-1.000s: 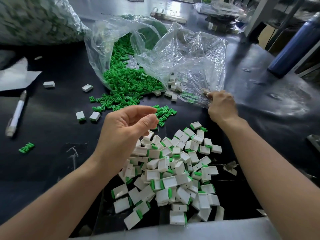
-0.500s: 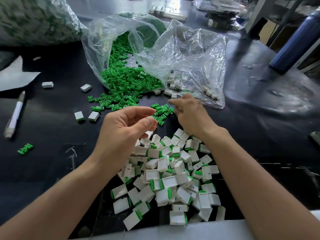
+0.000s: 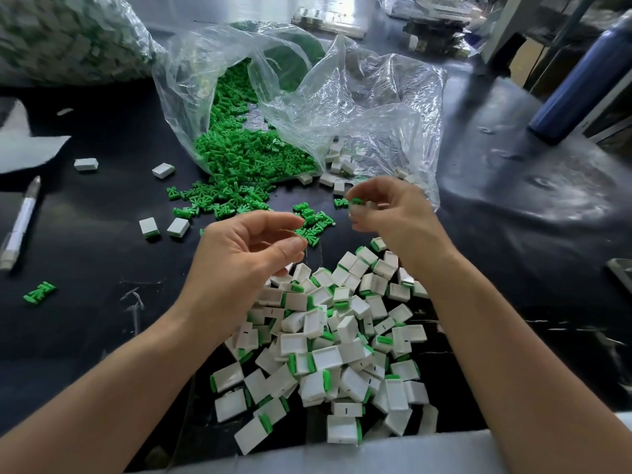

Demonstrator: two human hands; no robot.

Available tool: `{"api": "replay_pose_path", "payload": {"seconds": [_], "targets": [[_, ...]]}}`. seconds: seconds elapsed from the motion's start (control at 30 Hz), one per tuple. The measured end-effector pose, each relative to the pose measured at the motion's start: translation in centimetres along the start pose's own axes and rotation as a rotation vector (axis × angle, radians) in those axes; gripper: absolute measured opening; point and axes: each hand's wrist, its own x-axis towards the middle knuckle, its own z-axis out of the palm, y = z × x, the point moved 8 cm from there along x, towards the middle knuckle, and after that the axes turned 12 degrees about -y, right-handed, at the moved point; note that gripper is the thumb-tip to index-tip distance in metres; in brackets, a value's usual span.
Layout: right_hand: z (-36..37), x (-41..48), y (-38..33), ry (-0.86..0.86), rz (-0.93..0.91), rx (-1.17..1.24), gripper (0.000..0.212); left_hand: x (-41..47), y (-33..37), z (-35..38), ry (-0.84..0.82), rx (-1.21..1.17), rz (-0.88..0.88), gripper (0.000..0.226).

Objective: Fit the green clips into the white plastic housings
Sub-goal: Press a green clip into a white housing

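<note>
Head cam: a worker's two bare hands hovered over a black table point(image 3: 85, 336) strewn w/ parts. The right hand point(image 3: 393, 213) pinched a green clip point(image 3: 357, 201) between thumb and forefinger, other fingers curled under. A pale piece sat just below the clip in the same grip, too blurred to ID. The left hand point(image 3: 239, 261) was raised beside it, palm turned inward, fingers loosely curled, thumb and forefinger curved toward each other w/ a gap between them.

Between and just behind the hands lay a small scatter of loose clips point(image 3: 313, 222). Farther back, a clear plastic bag point(image 3: 359, 107) lay on its side, mouth toward the worker, w/ a heap of green clips point(image 3: 246, 155) spilling from its left half onto the table. At the bag's mouth on the right sat a few bare white housings point(image 3: 337, 165).

Nearest the camera, under both forearms, was a pile of white housings w/ green clips fitted point(image 3: 335, 343), green edges showing on many.

Left of the hands, two more housings point(image 3: 149, 227) sat side by side, one showing a green edge. Two plain white ones point(image 3: 163, 170) lay farther back, and a lone clip point(image 3: 40, 291) well apart at far left. A white pen point(image 3: 20, 224) lay at the left edge near a sheet of paper point(image 3: 27, 148). A blue bottle point(image 3: 581, 77) stood at upper right; a large filled bag point(image 3: 68, 39) occupied the upper-left corner.
</note>
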Motion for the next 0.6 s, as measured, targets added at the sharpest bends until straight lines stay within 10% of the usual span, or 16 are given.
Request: {"api": "replay_pose_path", "payload": {"seconds": [0.17,0.6], "targets": [[2.9,-1.4,-1.0,-0.047,-0.014,0.593,0.023,0.1,-0.3,0.5,-0.046,0.026,-0.016,0.027],[8.2,-3.3,-1.5,-0.091,0.087,0.653,0.018,0.1,0.3,-0.2,0.014,-0.017,0.027,0.055]]}}
